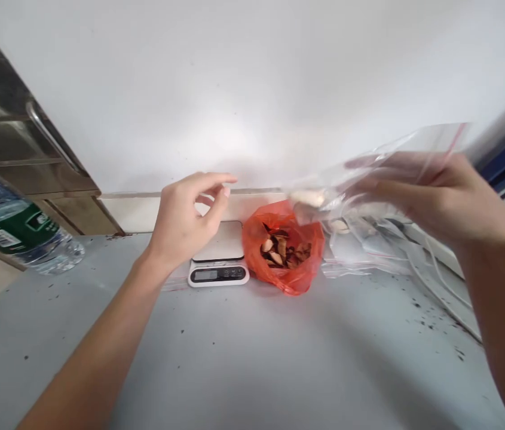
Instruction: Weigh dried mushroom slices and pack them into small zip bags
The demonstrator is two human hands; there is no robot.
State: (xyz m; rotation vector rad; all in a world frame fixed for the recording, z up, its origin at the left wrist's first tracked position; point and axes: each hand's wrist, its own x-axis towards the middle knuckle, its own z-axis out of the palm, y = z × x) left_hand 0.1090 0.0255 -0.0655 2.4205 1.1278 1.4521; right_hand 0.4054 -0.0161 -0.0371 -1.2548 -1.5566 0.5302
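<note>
My left hand (pixel 189 212) hovers over a small digital scale (pixel 219 275), its thumb and forefinger apart and nothing between them. The hand hides part of the weighing plate. In my right hand (pixel 431 191) is a clear zip bag (pixel 407 146) with a pink seal strip, pinched and tilted down to the left. Pale pieces, blurred by motion, lie in its low end. Just below that end stands an open red plastic bag (pixel 256 248) holding brown and tan dried slices (pixel 281 246). Several other clear zip bags (pixel 353 254) lie to the right of the red bag.
At the left stands a large water bottle (pixel 14 221) with a green label. A white wall (pixel 234 89) rises behind the grey tabletop (pixel 256 358). White cables (pixel 431 286) run along the right side, near scattered dark crumbs. More clear plastic peeks out left of the scale.
</note>
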